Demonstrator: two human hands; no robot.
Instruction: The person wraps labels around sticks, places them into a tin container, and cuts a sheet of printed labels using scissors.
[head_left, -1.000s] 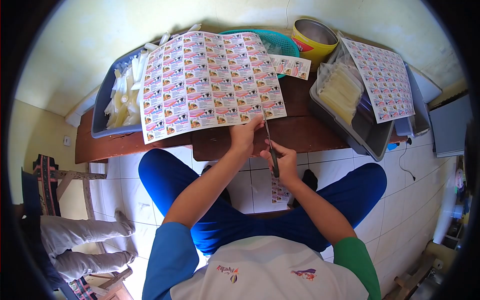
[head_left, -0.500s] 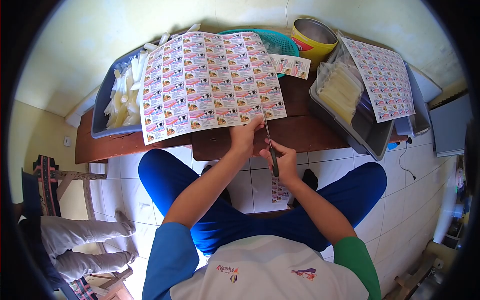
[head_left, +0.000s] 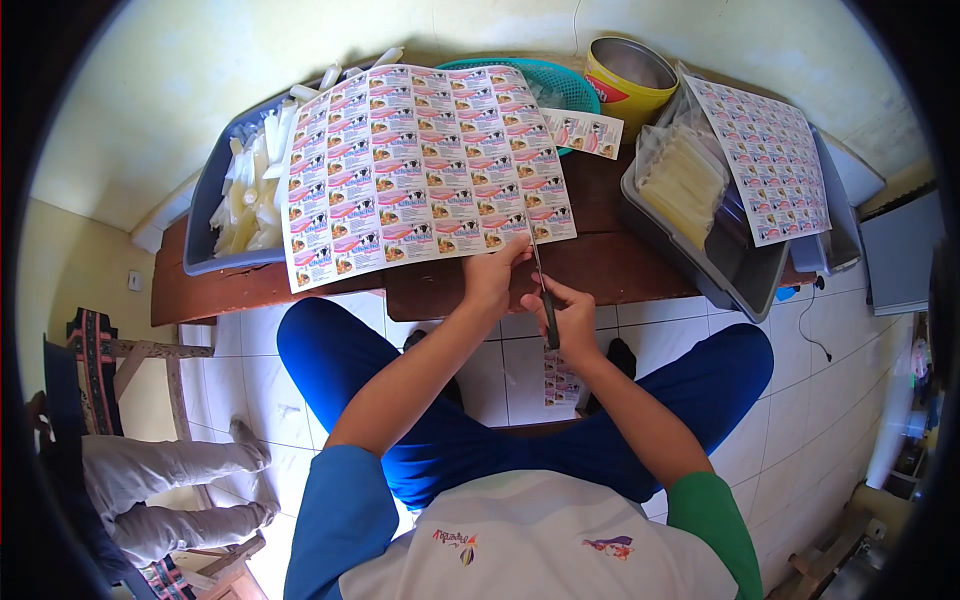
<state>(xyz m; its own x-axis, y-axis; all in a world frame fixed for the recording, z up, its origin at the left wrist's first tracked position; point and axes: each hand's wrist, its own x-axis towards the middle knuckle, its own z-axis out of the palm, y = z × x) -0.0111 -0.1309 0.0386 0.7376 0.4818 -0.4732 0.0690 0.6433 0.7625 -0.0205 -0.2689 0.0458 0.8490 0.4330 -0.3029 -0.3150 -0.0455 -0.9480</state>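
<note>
A large sheet of printed labels (head_left: 425, 165) spreads over the wooden bench, its left part resting across a grey tub. My left hand (head_left: 492, 275) pinches the sheet's near edge, right of its middle. Beside it, my right hand (head_left: 566, 318) is closed on black-handled scissors (head_left: 550, 318), whose blades point away from me and meet the sheet's near edge close to my left fingertips. A short strip of labels (head_left: 583, 132) lies past the sheet's right side.
The left tub (head_left: 205, 225) holds filled plastic tubes. Behind the sheet are a teal basket (head_left: 575, 85) and a yellow tin (head_left: 630, 85). At right, a grey tub (head_left: 765, 285) holds packets, with another label sheet (head_left: 765, 160) on it. A seated person's legs (head_left: 180, 485) show at left.
The large sheet has shifted very slightly toward me and to the right, along with my left hand. My right hand and the scissors have barely moved.
</note>
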